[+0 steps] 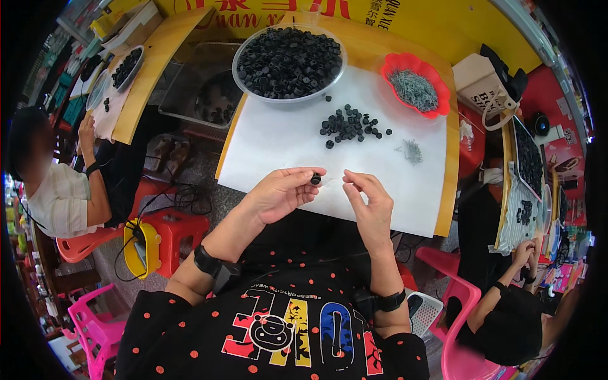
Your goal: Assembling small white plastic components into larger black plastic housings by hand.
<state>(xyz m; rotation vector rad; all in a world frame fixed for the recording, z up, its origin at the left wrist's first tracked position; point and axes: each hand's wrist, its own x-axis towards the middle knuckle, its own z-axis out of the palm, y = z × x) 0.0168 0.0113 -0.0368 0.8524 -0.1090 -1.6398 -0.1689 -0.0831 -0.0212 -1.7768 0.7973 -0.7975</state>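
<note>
Pinching a small black part point(315, 179) between thumb and fingertip, the left hand point(278, 196) hangs over the near side of the white sheet point(266, 142) that covers most of the worktop point(450, 190). The right hand point(370, 206) is just beside it, its grip drawn nearly together; whether anything lies between those fingertips is too small to tell. Beyond the hands sits a pile of black parts point(348, 125), with a small heap of metal pins point(411, 152) to its right. A clear bowl point(292, 99) full of black pieces closes off the far left, and a red scalloped bowl point(443, 82) of pins bounds the far right, in front of a yellow wall point(437, 38). White surface stretches from the pile to the left edge and, past the right hand, to the bare wooden strip at right. Off the left side stand a red stool point(180, 231) and a yellow bucket point(131, 256), near a seated person point(63, 202); at lower right, a pink chair point(468, 294) holds another worker point(506, 329).
</note>
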